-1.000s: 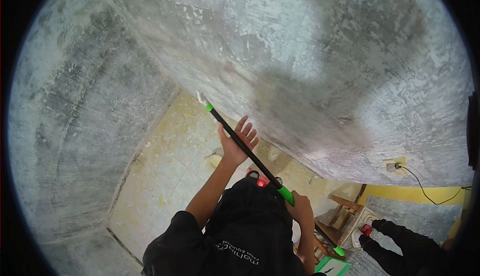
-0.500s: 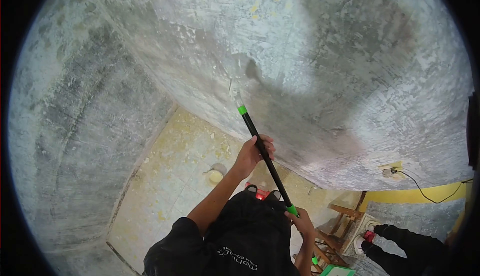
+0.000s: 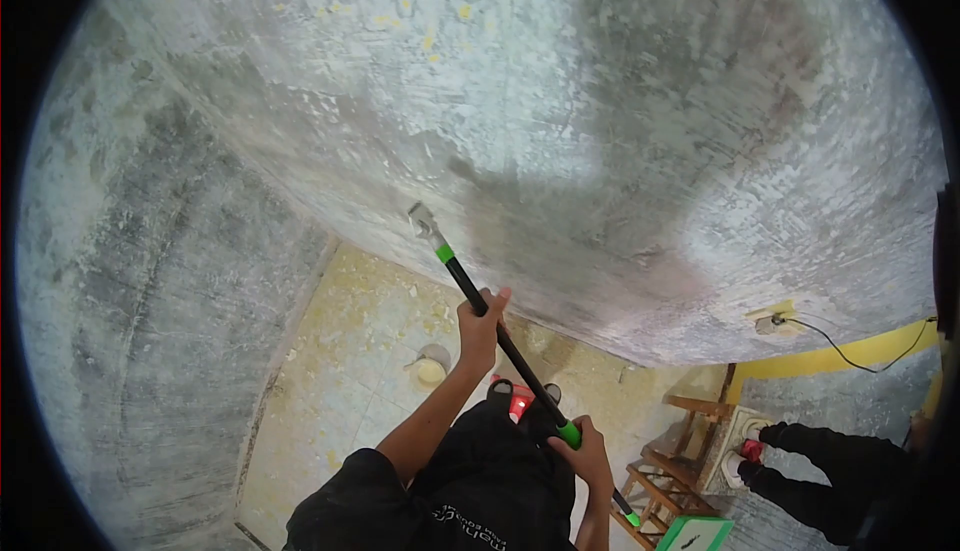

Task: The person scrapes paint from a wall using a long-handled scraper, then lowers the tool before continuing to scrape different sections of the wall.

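Note:
A long-handled scraper [image 3: 515, 361] with a black pole, green collars and a metal head runs slantwise through the middle of the view. My left hand [image 3: 480, 333] is closed around the upper part of the pole, thumb pointing up along it. Lower down, my right hand [image 3: 590, 459] grips the pole by the lower green collar. The scraper's metal head [image 3: 424, 221] overlaps the lower part of the patchy grey wall [image 3: 560, 151], its blade facing up and left.
On the flaked floor [image 3: 370, 301] stands a small cream pot [image 3: 430, 371]. At the right, a person's legs [image 3: 820, 451] are on a wooden bench [image 3: 700, 451], near a green-edged board [image 3: 695, 533]. A black cable [image 3: 850, 359] hangs from a wall socket [image 3: 768, 324].
The scraper head has moved down and left in the view and turned, showing its blade more fully. My left hand has shifted with the pole, its fingers now wrapped more closely.

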Demonstrator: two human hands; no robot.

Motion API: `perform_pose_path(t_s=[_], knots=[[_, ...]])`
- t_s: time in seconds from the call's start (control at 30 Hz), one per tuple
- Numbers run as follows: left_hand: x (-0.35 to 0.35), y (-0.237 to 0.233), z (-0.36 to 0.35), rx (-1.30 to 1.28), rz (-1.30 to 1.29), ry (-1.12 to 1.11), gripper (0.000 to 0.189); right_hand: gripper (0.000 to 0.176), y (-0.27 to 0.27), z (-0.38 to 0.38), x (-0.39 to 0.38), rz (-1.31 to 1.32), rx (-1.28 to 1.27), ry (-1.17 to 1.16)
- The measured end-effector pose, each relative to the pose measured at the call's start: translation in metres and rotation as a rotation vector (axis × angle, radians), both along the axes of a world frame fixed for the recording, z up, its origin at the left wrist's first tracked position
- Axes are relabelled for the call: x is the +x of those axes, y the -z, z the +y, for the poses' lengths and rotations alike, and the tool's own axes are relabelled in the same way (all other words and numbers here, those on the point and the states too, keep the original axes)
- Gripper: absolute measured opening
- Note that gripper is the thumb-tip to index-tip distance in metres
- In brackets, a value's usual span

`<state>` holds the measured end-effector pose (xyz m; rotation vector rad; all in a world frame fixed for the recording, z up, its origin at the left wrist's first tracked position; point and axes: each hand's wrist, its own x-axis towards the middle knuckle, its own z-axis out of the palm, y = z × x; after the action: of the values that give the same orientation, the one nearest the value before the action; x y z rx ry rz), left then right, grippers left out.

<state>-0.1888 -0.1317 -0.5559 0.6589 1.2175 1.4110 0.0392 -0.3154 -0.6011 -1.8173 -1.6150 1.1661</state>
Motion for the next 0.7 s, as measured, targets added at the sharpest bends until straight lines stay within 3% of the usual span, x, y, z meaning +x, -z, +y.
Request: perform_pose_path(t_s=[0.1,0.17,0.23,0.5,0.63,0.7], knots=[[0.01,0.006,0.01,0.041,-0.361,0.036,0.037,0.044,-0.027,-0.002,-0.01,-0.058,-0.082,0.1],[0.018,-0.007,0.011,0.075,-0.545,0.206,0.04,0.042,-0.029,-0.008,-0.003,-0.072,-0.13,0.07],[0.031,-0.023,0.015,0.105,-0.744,0.31,0.042,0.041,-0.028,-0.014,0.006,0.112,-0.175,0.087],[0.096,-0.074,0.017,0.173,-0.767,0.498,0.053,0.04,-0.026,-0.02,0.043,0.319,-0.122,0.127],[0.127,-0.129,0.023,0.36,-0.698,0.606,0.052,0.04,-0.072,-0.009,0.058,0.281,0.075,0.045],[0.147,-0.156,0.034,0.461,-0.744,0.646,0.05,0.038,-0.064,-0.005,0.069,0.284,0.243,0.071]])
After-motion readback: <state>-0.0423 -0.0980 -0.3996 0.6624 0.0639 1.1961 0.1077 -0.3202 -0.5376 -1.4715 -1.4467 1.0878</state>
